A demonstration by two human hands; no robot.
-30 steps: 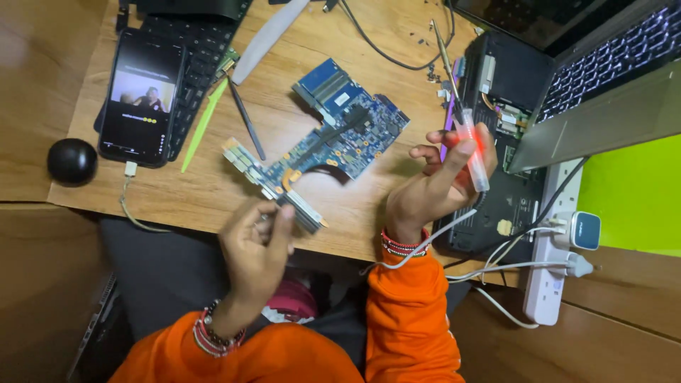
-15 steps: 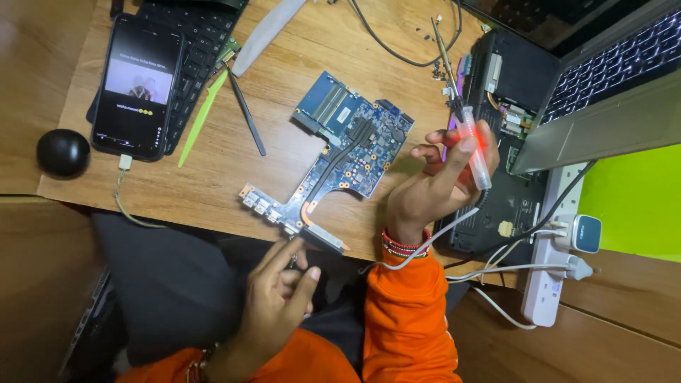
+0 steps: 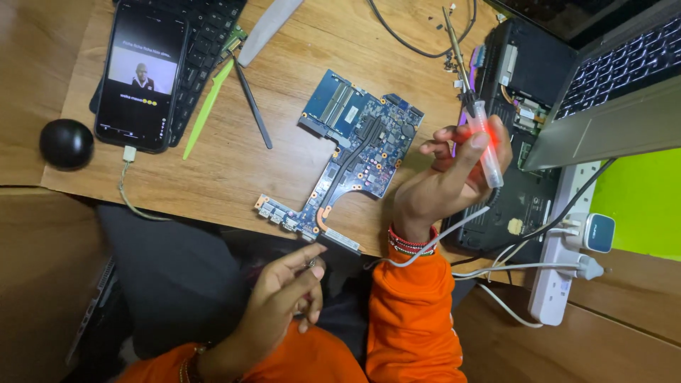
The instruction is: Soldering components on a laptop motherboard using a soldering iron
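A blue laptop motherboard [image 3: 358, 152] lies flat on the wooden desk [image 3: 213, 170], its connector end over the front edge. My right hand [image 3: 447, 181] is raised just right of the board and grips a soldering iron [image 3: 477, 120] with a clear handle that glows red, tip pointing away from me. My left hand [image 3: 284, 298] hovers below the desk edge over my lap, thumb and forefinger pinched on a tiny shiny metal piece [image 3: 312, 263]. It is a short way below the board's connector end and does not touch it.
A phone [image 3: 142, 74] playing video rests on a black keyboard [image 3: 206, 35] at far left, beside a black ball [image 3: 66, 143]. A green pry tool [image 3: 207, 106] and black stick [image 3: 253, 106] lie near. An opened laptop [image 3: 525, 92] and white power strip [image 3: 560, 262] with cables sit right.
My left hand has let go of the board's connector end and dropped below the desk edge toward my lap. The board now lies flat. The right hand has kept its place with the iron.
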